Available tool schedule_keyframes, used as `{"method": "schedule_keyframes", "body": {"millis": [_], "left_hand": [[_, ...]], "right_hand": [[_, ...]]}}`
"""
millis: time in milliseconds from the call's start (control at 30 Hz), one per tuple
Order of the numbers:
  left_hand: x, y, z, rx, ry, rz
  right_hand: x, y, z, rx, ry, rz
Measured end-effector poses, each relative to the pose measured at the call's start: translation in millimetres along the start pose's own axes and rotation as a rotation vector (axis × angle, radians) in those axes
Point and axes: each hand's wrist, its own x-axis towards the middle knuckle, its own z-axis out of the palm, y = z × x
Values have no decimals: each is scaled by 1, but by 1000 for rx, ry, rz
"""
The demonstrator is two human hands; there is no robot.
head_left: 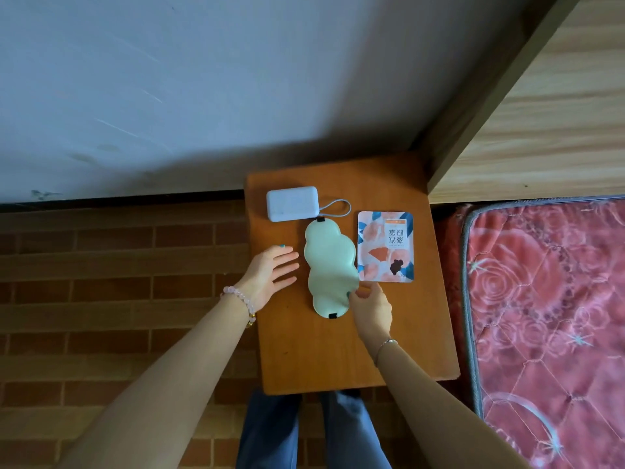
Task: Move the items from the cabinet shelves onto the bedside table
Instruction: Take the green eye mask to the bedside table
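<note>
- The brown wooden bench [338, 360] stands beside a bed with a red flowery mattress [548, 316].
- Three things lie on the bench's far half.
- A white power bank [292, 203] lies at the back, with a little cable loop [338, 208] sticking out of its right side.
- A pale green eye mask [329, 265] lies flat in the middle, with its far end touching the power bank.
- A pink and orange packet [385, 247] lies flat just to the right of the eye mask.
- The left hand [267, 275] is just left of the eye mask; its fingers [287, 257] are straight and spread apart, holding nothing.
- A pink bead bracelet [238, 297] is on the left wrist.
- The right hand [372, 309] is at the near right edge of the eye mask, with its fingertips on that edge. I cannot tell if they pinch it or only touch it.
- Blue trouser legs [270, 431] show below the bench, over a brick-pattern floor [118, 282].
</note>
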Motion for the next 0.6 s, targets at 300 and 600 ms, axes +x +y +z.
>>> {"method": "schedule_keyframes", "body": {"millis": [300,600], "left_hand": [[-79,35,10,416,13,293],[-209,75,-1,1261,286,1126]], "right_hand": [[-52,-45,-71,-277,27,-353],[-156,-108,-156,-530,421,-853]]}}
